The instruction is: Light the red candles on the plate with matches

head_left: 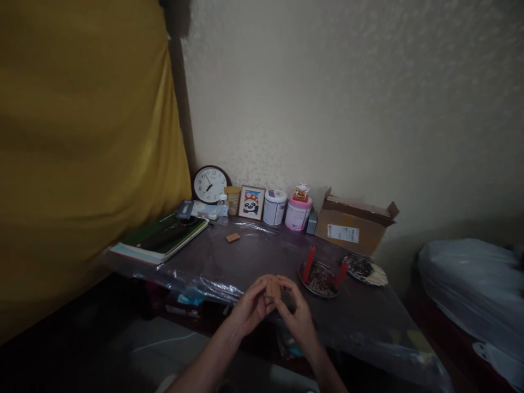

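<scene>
Between my two hands is a small brown box (273, 289) that looks like a matchbox, held near the table's front edge. My left hand (252, 305) has its fingers closed round the left side of the box. On the opposite side, my right hand (295, 312) pinches the box with thumb and fingers. Any contents of the box cannot be made out. A similar flat brown piece (233, 237) lies farther back on the table. To the right of my hands, a round metal plate (321, 295) carries two red candles (309, 264).
The dark table (245, 256) has a plastic cover. Behind the candles, another plate (355, 279) holds thin sticks, some dark. Along the wall stand a clock (210, 184), panda picture (251, 203), tins (274, 207) and cardboard box (350, 224). Books (164, 237) lie left, beside a yellow curtain (90, 136).
</scene>
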`<move>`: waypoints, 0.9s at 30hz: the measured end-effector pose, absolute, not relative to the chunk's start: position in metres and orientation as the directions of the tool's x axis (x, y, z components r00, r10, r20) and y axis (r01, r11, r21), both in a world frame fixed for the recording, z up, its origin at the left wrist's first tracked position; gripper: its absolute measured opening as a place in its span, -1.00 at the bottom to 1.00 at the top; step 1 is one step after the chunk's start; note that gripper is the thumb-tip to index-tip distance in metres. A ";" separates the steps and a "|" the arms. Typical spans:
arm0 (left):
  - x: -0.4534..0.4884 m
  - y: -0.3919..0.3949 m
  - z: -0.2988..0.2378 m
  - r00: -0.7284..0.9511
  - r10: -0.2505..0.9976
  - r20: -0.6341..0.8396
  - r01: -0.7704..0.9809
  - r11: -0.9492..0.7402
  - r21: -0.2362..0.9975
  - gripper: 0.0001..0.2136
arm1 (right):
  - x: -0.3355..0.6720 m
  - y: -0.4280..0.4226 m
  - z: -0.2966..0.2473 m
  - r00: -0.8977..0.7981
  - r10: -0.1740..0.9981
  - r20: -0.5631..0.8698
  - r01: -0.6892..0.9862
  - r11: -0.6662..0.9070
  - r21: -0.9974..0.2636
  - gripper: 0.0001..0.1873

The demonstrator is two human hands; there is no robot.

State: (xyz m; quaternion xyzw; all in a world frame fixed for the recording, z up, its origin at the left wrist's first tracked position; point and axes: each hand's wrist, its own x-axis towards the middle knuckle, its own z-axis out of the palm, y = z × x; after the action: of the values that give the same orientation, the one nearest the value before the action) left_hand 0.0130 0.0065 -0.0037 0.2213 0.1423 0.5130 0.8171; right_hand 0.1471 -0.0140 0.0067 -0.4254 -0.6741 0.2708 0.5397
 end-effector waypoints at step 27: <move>0.022 0.002 -0.002 0.438 0.899 0.010 -0.799 0.384 0.463 -0.80 | 0.149 -0.013 0.008 -0.063 0.908 0.415 0.213 0.419 -0.883 -0.75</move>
State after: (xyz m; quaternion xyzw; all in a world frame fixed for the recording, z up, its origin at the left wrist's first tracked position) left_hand 0.0222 0.0023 -0.0021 0.2050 0.1223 0.5157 0.8228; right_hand 0.1494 -0.0133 0.0082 -0.4296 -0.6520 0.3258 0.5330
